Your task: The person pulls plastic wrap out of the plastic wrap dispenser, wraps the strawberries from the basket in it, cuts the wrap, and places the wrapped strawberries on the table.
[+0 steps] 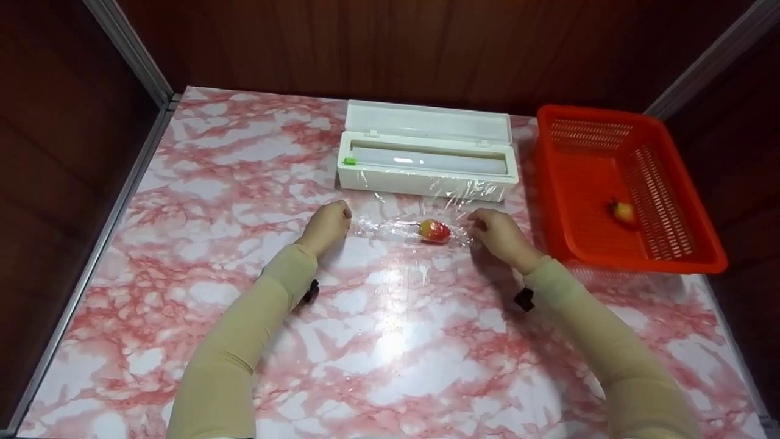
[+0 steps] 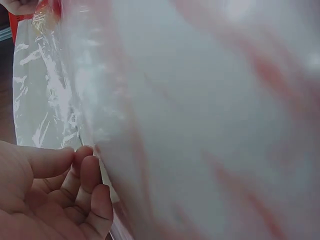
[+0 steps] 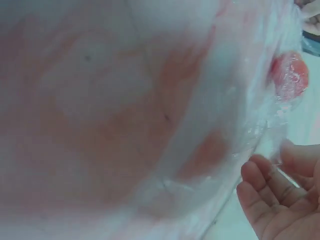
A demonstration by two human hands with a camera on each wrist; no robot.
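Observation:
A small red and yellow fruit (image 1: 434, 231) with a thin stem lies in clear plastic wrap (image 1: 390, 227) between the two hands. My left hand (image 1: 328, 227) pinches the wrap at its left end; in the left wrist view, thumb and forefinger (image 2: 82, 156) meet on the film. At the other end, my right hand (image 1: 501, 238) pinches the wrap between thumb and fingers, close beside the fruit. In the right wrist view the film clings around the fruit (image 3: 291, 75). Beyond the hands stands a white cling film box (image 1: 420, 185), its lid raised, with film draped down its front.
Inside the box lies a film roll (image 1: 432, 160), and a green slider (image 1: 349, 161) sits on its left edge. To the right, a red plastic basket (image 1: 557, 225) holds another yellowish fruit (image 1: 623, 212). Dark wood panels (image 1: 390, 55) enclose the marbled table (image 1: 390, 390).

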